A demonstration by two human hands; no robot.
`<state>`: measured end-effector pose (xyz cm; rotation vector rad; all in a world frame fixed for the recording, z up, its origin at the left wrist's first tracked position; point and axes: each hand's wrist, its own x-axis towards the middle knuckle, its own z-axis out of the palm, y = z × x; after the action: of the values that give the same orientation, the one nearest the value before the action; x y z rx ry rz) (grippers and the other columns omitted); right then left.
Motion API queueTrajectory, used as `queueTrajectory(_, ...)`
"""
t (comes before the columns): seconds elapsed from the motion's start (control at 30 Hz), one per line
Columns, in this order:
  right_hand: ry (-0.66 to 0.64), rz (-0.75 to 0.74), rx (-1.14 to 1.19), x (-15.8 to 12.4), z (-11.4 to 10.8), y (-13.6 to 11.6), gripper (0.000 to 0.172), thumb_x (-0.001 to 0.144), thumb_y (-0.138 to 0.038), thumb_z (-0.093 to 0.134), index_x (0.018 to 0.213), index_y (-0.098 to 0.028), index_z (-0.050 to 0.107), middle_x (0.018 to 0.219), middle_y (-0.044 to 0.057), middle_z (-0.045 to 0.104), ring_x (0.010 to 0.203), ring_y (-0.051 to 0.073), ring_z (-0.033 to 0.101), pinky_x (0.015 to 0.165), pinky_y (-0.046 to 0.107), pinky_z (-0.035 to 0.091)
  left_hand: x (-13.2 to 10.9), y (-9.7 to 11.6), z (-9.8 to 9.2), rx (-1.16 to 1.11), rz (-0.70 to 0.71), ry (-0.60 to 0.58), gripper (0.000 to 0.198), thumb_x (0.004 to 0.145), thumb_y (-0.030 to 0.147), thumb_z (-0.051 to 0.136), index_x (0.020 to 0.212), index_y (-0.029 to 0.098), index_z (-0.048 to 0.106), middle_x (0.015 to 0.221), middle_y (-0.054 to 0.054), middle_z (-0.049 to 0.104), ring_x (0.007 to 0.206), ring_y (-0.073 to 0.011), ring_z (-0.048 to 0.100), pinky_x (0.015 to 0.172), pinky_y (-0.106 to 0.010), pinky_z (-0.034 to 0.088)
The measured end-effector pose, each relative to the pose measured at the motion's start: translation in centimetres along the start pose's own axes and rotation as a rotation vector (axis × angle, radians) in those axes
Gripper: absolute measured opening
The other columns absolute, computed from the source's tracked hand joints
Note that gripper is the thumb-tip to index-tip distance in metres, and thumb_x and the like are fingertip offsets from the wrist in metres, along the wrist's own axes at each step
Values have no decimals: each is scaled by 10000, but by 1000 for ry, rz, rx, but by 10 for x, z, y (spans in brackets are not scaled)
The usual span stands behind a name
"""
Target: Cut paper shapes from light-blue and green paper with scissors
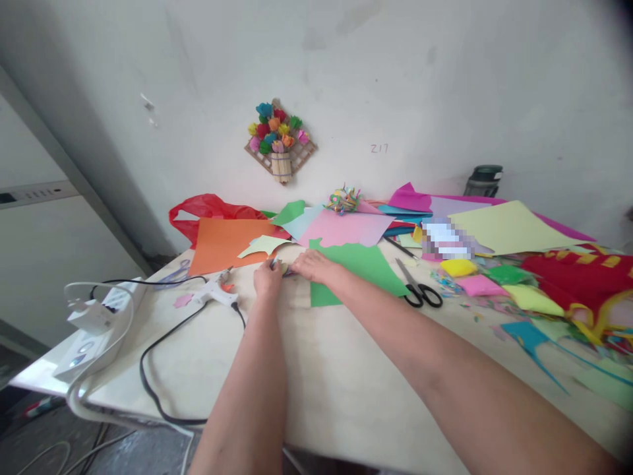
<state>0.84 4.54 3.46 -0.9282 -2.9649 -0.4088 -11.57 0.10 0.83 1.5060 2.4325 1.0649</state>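
Note:
My left hand (268,280) is closed in a pinch over the table. My right hand (315,265) reaches in from the right, its fingers curled together close to the left one. Between the fingertips is a small pale and dark piece (283,268), too small to make out. Under my right wrist lies a green foam or paper sheet (363,267) with a cut, wavy top edge. Just behind my hands is a pale green cut scrap (264,246). Left of them rests a white glue gun (220,293) on its side.
A white power strip (99,330) with cables lies at the left edge. Orange sheet (227,241) and red plastic bag (208,208) lie behind. Black-handled scissors (419,288), a blurred phone (448,239) and coloured packets (482,285) are at right. A flower decoration (281,142) hangs on the wall.

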Motion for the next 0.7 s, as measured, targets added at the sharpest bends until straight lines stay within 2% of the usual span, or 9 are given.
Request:
queueTrajectory(0.1,12,-44,-75,2,2,-1,299,871,-141,371,961,-110,655,957,131,672,898,206,601,759,332,450,-1,1,-1,-7,-11,-9,358,814,348,413,1014,166,647,993,-137,665,973,-278,587,775,-317,419)
queueTrajectory(0.3,61,-62,-81,2,0,-4,313,864,-101,350,955,-94,649,960,140,666,899,222,605,733,343,460,0,2,-1,-19,-26,-23,374,814,336,417,1064,160,632,1054,-136,647,1021,-276,566,819,-322,408)
queueTrajectory(0.5,48,110,70,0,-3,-2,324,880,-233,362,989,-147,655,994,121,667,925,224,607,739,324,453,0,2,0,-31,-30,-23,386,812,334,420,1082,152,628,1061,-131,646,1039,-269,556,845,-311,397)
queueTrajectory(0.7,46,179,102,1,-5,4,308,846,-222,399,974,-169,675,1029,105,664,967,219,598,763,298,436,1,-1,2,-59,-27,-26,391,795,380,441,1069,174,631,1050,-122,652,1028,-281,558,832,-328,401)
